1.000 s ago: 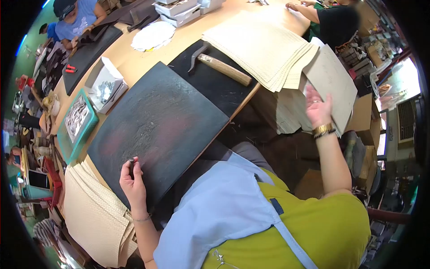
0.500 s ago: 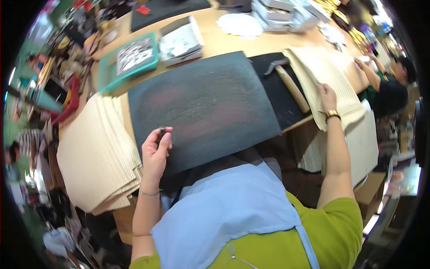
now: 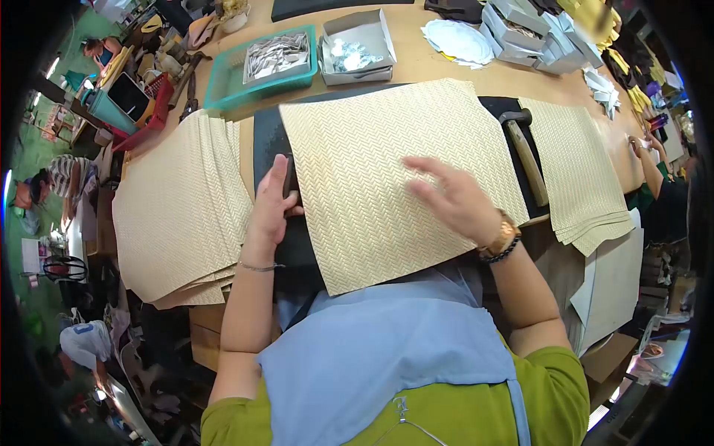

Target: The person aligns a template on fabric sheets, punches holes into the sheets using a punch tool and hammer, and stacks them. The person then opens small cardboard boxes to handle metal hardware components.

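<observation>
A cream woven sheet (image 3: 401, 186) with a herringbone pattern lies across the dark work mat (image 3: 269, 141), covering most of it. Over the sheet's right half is my right hand (image 3: 454, 197), its fingers apart and holding nothing; whether it touches the surface I cannot tell. At the sheet's left edge, my left hand (image 3: 274, 201) is closed around a short dark rod (image 3: 289, 177), partly hidden by the fingers. A hammer (image 3: 526, 156) with a wooden handle rests on a black pad to the right of the sheet.
Stacks of woven sheets lie left (image 3: 182, 208) and right (image 3: 580, 171). Behind the mat stand a teal tray (image 3: 223, 82) and a white box (image 3: 357, 77) with small pieces. Small boxes (image 3: 513, 44) sit at the back right. Another person's hand (image 3: 636, 145) is at the far right.
My right hand has moved from the right-hand stack to the middle, and a woven sheet now covers the mat. My left hand still holds the dark rod, now beside the sheet's edge.
</observation>
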### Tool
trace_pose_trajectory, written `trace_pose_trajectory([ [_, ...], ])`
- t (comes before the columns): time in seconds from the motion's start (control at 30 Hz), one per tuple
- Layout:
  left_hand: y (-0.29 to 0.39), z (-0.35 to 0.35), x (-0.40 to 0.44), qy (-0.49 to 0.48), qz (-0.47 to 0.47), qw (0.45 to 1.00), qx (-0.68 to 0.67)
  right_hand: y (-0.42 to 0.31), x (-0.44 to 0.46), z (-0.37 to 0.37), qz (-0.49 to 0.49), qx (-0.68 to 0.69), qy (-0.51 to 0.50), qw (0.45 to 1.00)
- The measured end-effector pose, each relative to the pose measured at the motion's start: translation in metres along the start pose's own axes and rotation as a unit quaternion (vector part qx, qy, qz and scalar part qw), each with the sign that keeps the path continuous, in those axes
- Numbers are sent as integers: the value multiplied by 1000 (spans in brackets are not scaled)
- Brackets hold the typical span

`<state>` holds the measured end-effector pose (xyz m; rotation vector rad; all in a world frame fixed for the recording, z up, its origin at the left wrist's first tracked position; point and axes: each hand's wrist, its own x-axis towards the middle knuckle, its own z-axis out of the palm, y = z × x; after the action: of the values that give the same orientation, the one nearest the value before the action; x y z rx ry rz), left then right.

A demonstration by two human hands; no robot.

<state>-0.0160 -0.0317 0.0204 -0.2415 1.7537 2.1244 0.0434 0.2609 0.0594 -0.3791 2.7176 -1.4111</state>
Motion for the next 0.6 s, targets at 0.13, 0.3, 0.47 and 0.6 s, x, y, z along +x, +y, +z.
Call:
trace_pose_trajectory([
  [0.13, -3, -6, 1, 38, 100, 974, 202, 73, -32, -46, 59, -328, 211, 919],
  [0.3, -7, -18, 3, 25, 129, 962, 241, 114, -58, -64, 170, -203, 219, 939],
  [0.47, 16, -51, -1, 77, 114, 957, 256, 92, -52, -58, 217, 84, 164, 959],
  [0.6, 12, -67, -7, 104, 117, 948, 277, 64, -50, -59, 210, 122, 51, 969],
])
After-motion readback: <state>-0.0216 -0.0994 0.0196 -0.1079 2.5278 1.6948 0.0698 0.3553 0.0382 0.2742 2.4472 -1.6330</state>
